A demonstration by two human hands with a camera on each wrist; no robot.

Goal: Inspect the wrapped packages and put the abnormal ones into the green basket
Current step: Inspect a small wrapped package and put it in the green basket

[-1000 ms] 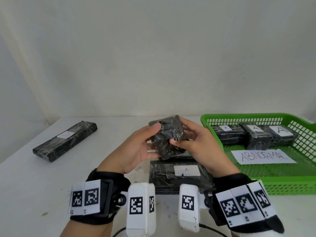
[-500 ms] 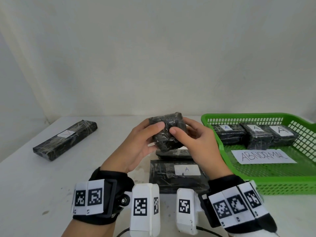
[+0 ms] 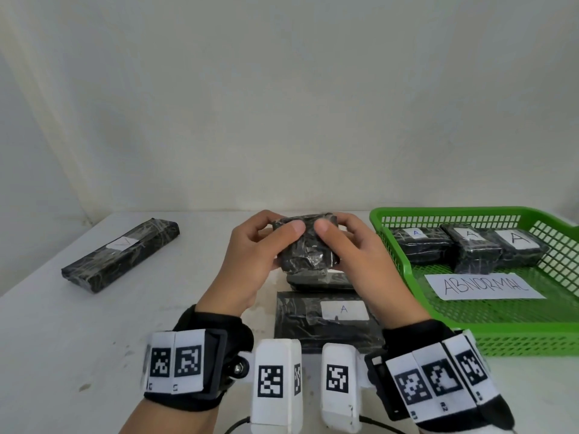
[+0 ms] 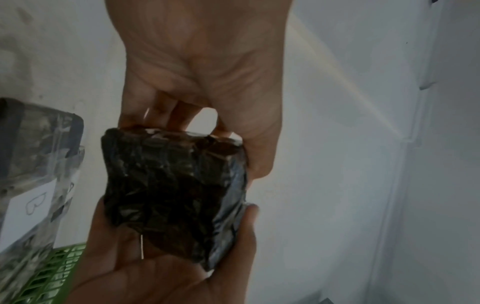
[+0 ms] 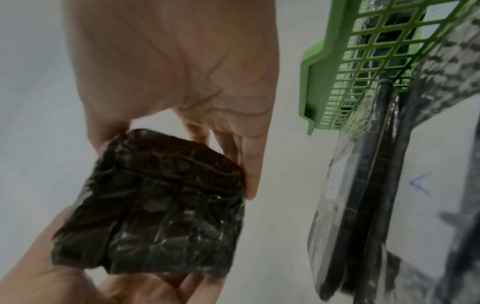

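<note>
**A:** Head view first: what are the hands doing?

**B:** Both hold one small black wrapped package (image 3: 305, 245) in the air above the white desk (image 3: 62, 333). The left hand (image 3: 250, 261) grips its left side, thumb on the near face, fingers curled behind. The right hand (image 3: 354, 261) grips the right side the same way. The two thumbs nearly meet on the front.

**A:** Where is the green basket?

**B:** The green basket (image 3: 517, 339) sits on the desk to the right of the held package. Inside, along its far wall, three wrapped packages (image 3: 470, 249) lie in a row, touching, each with a white label marked "A". Nearer in the basket lies a paper sign (image 3: 484, 286) reading "ABNORMAL".

**A:** Anything else near the held package?

**B:** Directly below it a flat black package (image 3: 319, 281) lies on the desk. Nearer the person, a wider package with an "A" label (image 3: 326, 321) lies just beside the basket's left wall. Far to the left of the held package, a long package (image 3: 122, 249) with a white label lies at an angle.

**A:** What do the wrist views add?

**B:** The left wrist view shows the package's crinkled, glossy film between the two palms. The right wrist view shows the same grasp, with the basket's mesh corner to the right. No label is visible on the held package.
</note>
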